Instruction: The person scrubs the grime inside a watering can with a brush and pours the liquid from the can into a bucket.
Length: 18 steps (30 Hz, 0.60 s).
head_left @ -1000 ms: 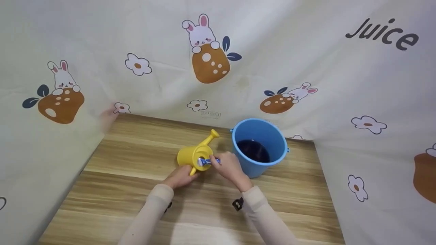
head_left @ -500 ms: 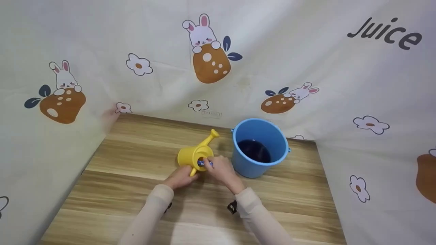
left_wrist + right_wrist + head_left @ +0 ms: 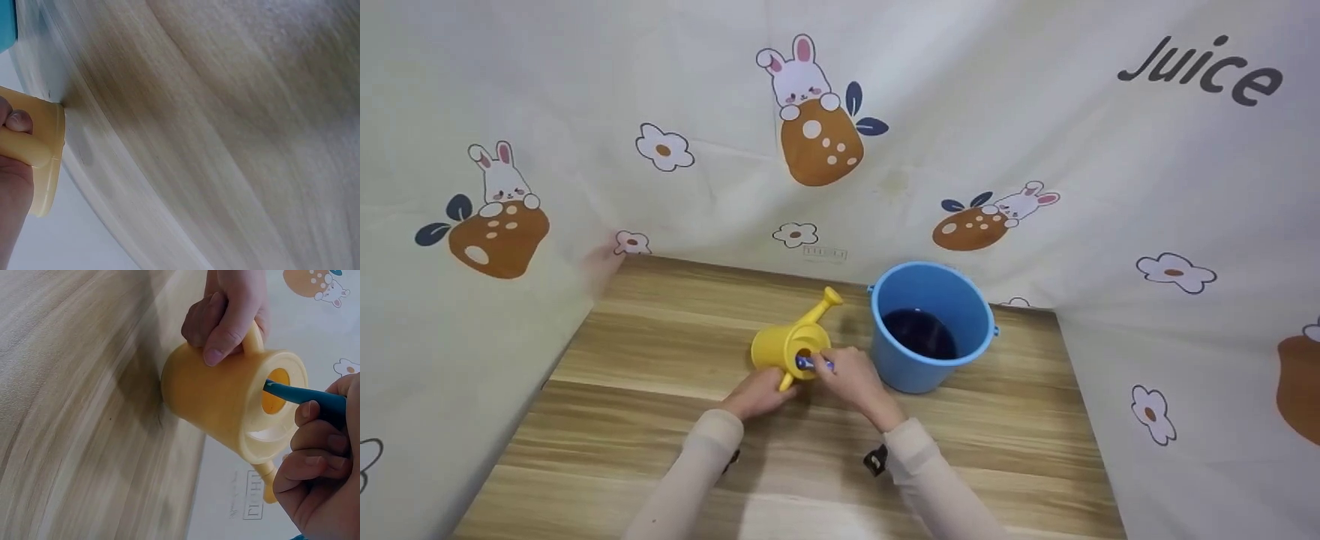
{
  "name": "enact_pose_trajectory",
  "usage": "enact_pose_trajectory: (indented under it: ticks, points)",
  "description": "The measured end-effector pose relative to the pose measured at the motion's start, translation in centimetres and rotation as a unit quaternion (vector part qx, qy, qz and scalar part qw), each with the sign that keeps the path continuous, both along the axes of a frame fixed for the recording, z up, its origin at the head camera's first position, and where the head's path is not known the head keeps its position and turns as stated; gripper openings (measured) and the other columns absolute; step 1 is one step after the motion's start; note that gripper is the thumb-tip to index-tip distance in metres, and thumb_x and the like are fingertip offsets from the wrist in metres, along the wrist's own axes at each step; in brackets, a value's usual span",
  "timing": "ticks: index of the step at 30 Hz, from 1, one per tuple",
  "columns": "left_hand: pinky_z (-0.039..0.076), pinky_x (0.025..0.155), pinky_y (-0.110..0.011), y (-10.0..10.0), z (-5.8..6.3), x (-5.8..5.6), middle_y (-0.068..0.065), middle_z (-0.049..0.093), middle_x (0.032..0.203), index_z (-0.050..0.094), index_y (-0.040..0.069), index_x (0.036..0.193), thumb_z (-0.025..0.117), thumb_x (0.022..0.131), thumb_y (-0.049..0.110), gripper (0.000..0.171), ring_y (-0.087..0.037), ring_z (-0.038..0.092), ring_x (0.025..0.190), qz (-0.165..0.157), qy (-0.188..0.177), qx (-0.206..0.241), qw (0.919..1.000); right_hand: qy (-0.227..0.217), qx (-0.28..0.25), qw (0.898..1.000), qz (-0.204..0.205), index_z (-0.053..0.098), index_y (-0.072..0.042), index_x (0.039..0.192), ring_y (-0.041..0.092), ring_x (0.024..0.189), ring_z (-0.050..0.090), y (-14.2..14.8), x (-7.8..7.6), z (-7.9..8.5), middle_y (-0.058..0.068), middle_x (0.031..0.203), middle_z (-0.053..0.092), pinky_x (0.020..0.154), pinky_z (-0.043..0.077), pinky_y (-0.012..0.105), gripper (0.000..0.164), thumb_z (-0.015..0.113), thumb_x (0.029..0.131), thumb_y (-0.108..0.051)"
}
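In the head view, a yellow watering can leans with its mouth towards the right and its spout pointing back. My left hand grips its handle, thumb along the can's side in the right wrist view. My right hand holds a brush by its blue handle. The narrow end of that handle reaches through the round opening in the can's top, so the brush head is hidden inside. Only the watering can's lower part and handle show in the left wrist view.
Right of the hands stands a blue bucket with dark liquid in its bottom. Everything is on a wood-grain tabletop. A pale cloth printed with rabbits and flowers hangs at the back and both sides.
My right hand has moved left, and the white brush head, seen at the can's mouth a second ago, has gone inside. The left hand keeps its grip; can and bucket stay put.
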<state>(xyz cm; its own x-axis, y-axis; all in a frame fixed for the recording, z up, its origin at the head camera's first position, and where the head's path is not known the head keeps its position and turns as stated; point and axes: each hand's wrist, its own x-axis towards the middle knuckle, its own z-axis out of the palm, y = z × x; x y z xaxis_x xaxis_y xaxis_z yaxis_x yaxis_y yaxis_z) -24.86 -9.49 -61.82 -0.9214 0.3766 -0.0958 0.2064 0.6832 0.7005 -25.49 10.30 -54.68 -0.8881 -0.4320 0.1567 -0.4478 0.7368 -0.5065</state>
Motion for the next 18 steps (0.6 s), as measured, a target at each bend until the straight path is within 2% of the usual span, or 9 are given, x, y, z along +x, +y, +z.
enact_pose_trajectory:
  ticks: [5,12,18]
  points:
    - [0.045,0.073,-0.034,0.0,0.0,0.1,0.005,0.056,0.079,0.066,0.01,0.105,0.062,0.094,0.025,0.019,-0.012,0.051,0.072,0.002,0.004,0.01,0.9999,-0.008,-0.025,1.0,-0.002,0.04,-0.02,0.06,0.005,0.049,0.032,0.6,0.1,0.5,-0.009,0.055,0.033,0.049,0.026,0.019,0.042,0.05,0.101,-0.027]
    - [0.042,0.063,-0.033,-0.1,0.1,0.2,0.005,0.05,0.07,0.062,0.01,0.089,0.062,0.092,0.023,0.013,-0.013,0.048,0.064,0.003,0.004,0.003,1.0,-0.034,-0.041,0.999,-0.002,0.04,-0.021,0.059,0.005,0.049,0.033,2.0,0.0,1.5,-0.01,0.054,0.033,0.049,0.028,0.02,0.044,0.049,0.1,-0.032]
    - [0.041,0.062,-0.032,0.1,0.0,0.2,0.006,0.047,0.068,0.06,0.01,0.084,0.063,0.092,0.022,0.015,-0.013,0.046,0.063,-0.002,0.01,-0.014,0.9998,-0.054,-0.055,0.997,-0.009,0.04,-0.022,0.059,0.005,0.049,0.033,2.6,-0.2,1.6,-0.01,0.054,0.034,0.05,0.028,0.02,0.044,0.05,0.1,-0.032]
